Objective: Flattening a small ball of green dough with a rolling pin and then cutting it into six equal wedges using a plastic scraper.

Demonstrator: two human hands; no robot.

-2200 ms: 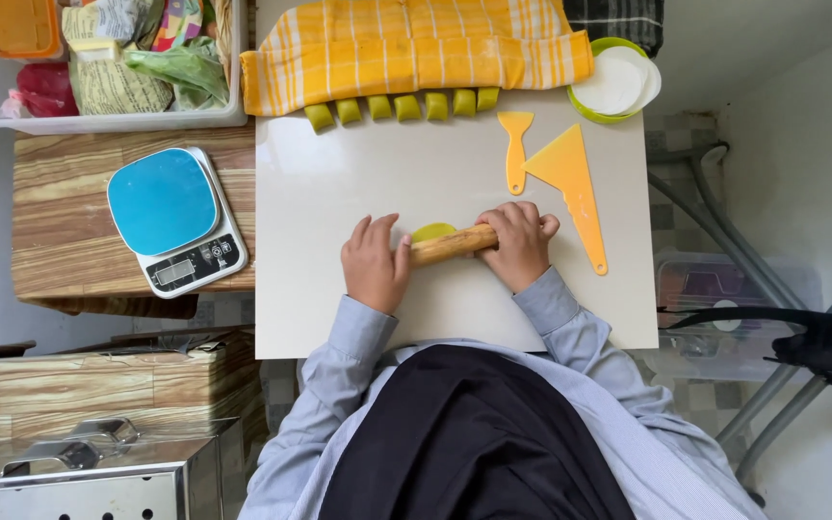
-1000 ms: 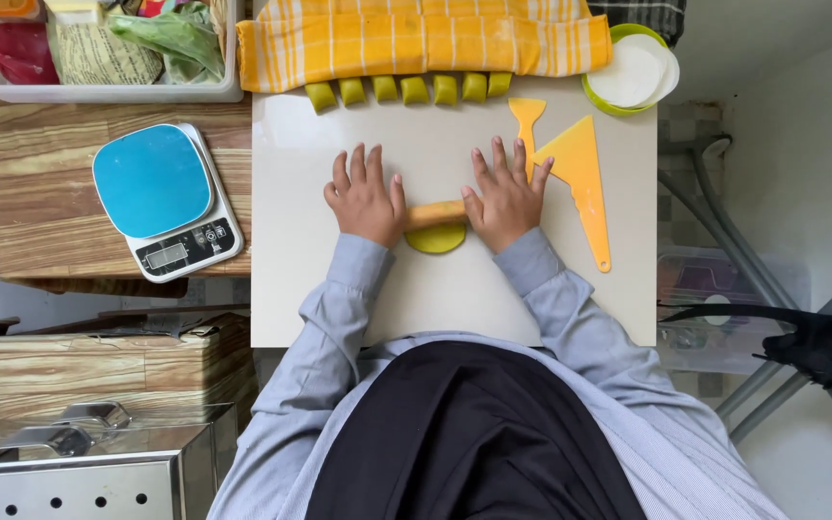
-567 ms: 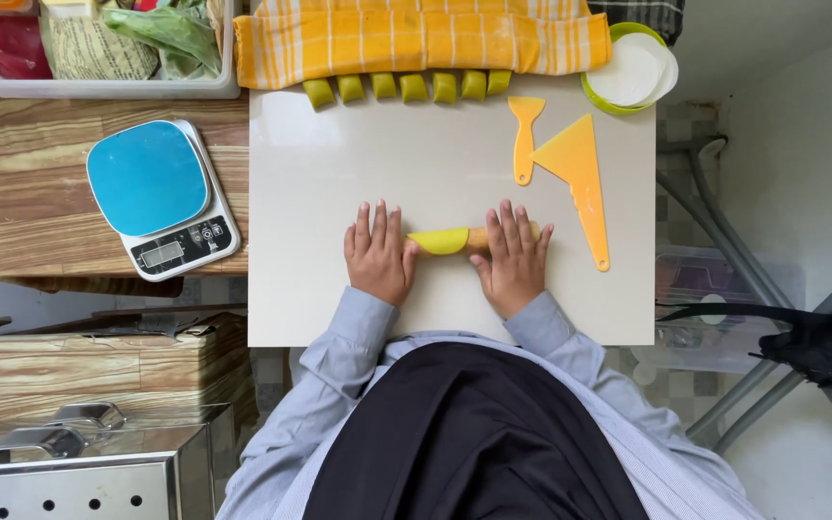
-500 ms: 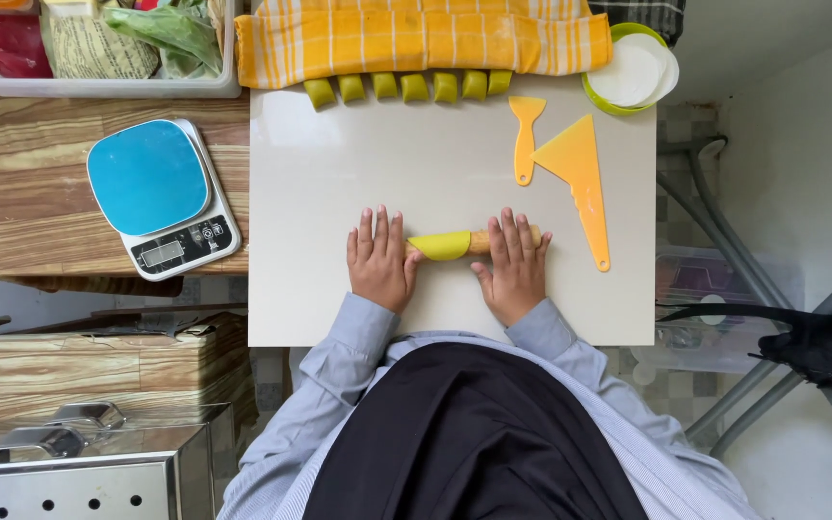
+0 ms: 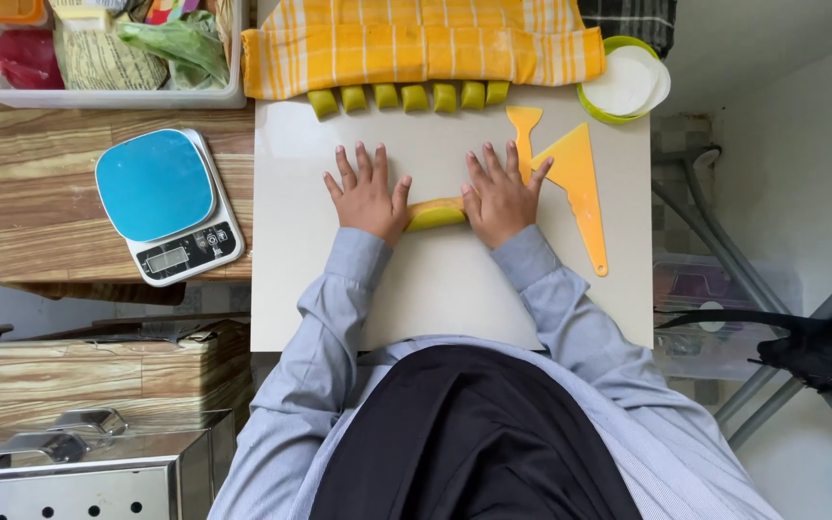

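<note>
Your wooden rolling pin (image 5: 432, 206) lying crosswise on the white counter (image 5: 455, 289), mostly hidden, yellow-green dough piece (image 5: 437, 220) flattened beneath it, showing at its near edge between your palms

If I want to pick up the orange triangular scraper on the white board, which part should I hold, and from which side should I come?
Probably the narrow handle end of the orange triangular scraper, coming from the right edge of the white board. The scraper lies flat, its wide blade close to the right hand and a smaller orange scraper, while the thin end near the person has bare board around it.
</note>
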